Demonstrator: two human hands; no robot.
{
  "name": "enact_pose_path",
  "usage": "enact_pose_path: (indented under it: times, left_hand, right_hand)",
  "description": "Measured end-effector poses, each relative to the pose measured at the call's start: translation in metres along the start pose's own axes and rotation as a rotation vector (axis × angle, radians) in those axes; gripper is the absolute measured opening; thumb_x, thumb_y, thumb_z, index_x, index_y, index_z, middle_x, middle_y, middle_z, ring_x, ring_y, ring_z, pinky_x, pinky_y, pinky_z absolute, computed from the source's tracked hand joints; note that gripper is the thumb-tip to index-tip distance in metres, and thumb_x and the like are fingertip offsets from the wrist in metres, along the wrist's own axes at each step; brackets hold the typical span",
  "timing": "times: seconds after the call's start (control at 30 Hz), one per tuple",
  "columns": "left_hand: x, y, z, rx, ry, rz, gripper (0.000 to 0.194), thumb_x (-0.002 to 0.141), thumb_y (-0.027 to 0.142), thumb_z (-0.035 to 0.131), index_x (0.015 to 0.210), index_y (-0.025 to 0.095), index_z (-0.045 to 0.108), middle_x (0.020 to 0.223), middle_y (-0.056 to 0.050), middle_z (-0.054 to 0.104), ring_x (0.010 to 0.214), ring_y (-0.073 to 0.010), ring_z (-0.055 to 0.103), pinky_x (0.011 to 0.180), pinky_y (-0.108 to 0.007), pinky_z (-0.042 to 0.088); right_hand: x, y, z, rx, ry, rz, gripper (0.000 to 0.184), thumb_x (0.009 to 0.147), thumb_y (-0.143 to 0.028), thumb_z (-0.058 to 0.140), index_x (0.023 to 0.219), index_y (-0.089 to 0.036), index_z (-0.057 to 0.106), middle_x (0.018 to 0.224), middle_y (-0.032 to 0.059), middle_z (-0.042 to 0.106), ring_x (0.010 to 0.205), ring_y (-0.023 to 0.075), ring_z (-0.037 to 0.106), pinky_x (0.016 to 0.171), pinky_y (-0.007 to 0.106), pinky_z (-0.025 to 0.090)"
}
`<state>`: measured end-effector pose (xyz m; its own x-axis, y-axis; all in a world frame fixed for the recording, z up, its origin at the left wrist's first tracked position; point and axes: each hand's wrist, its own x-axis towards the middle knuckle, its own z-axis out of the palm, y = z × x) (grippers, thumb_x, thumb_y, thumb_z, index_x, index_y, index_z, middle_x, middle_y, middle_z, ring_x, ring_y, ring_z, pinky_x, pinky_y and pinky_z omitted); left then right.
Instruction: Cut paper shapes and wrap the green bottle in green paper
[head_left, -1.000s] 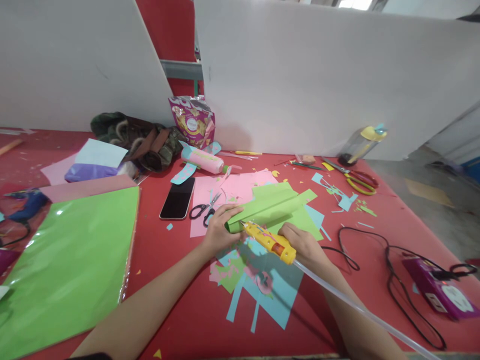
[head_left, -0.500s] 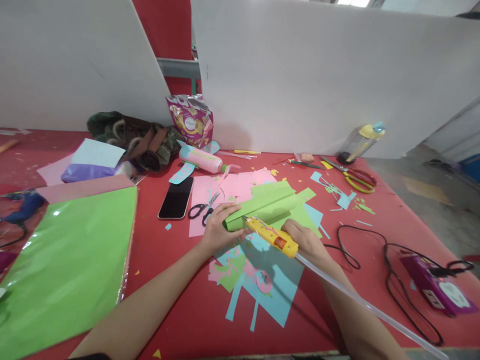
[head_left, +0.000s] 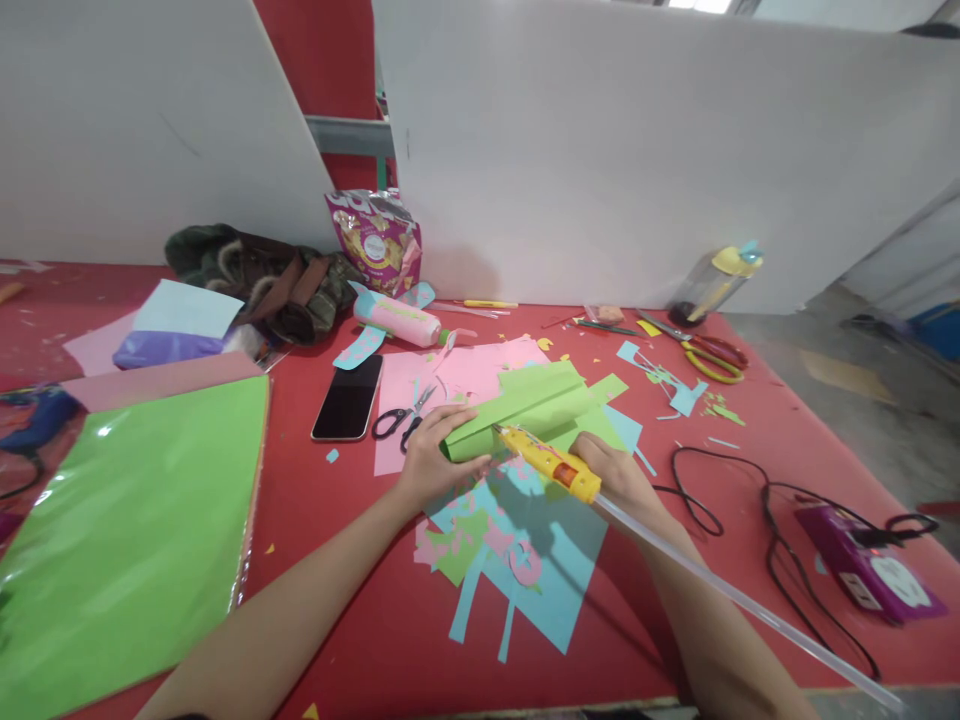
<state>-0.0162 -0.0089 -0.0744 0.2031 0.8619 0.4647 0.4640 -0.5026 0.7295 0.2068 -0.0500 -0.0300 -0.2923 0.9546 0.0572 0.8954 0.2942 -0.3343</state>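
Note:
A folded or rolled sheet of green paper (head_left: pixel 525 407) is pinched at its left end by my left hand (head_left: pixel 439 455). My right hand (head_left: pixel 611 470) grips a yellow hot glue gun (head_left: pixel 551 462), whose nozzle points left at the paper's front surface. From the gun's back end a long clear glue stick (head_left: pixel 720 585) runs down to the right. Beneath both hands lie blue paper (head_left: pixel 562 600) and pink and green scraps. Black-handled scissors (head_left: pixel 405 418) rest just left of my left hand.
A phone (head_left: pixel 347 398) and a pink paper-covered bottle model (head_left: pixel 397 318) lie behind on the left. Green sheets in clear wrap (head_left: pixel 142 530) cover the left side. At the right are a purple power strip (head_left: pixel 874 565), its black cord, and red-and-yellow-handled scissors (head_left: pixel 709 358).
The glue gun's nozzle has shifted slightly right along the green paper. My left hand keeps its hold, and the whole view has drifted a little.

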Motion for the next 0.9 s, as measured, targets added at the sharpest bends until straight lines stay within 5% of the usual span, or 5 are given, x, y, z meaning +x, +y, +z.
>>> enact_pose_path:
  times: [0.9]
  left_hand:
    - [0.001, -0.002, -0.001, 0.015, 0.007, -0.019, 0.043, 0.057, 0.026, 0.069, 0.097, 0.016, 0.058, 0.098, -0.009, 0.058, 0.094, -0.0215, 0.055, 0.085, -0.037, 0.045]
  right_hand:
    - [-0.001, 0.02, -0.002, -0.078, 0.064, 0.156, 0.011, 0.07, -0.017, 0.042, 0.059, -0.019, 0.037, 0.056, -0.0029, 0.042, 0.044, 0.0084, 0.039, 0.043, 0.019, 0.025]
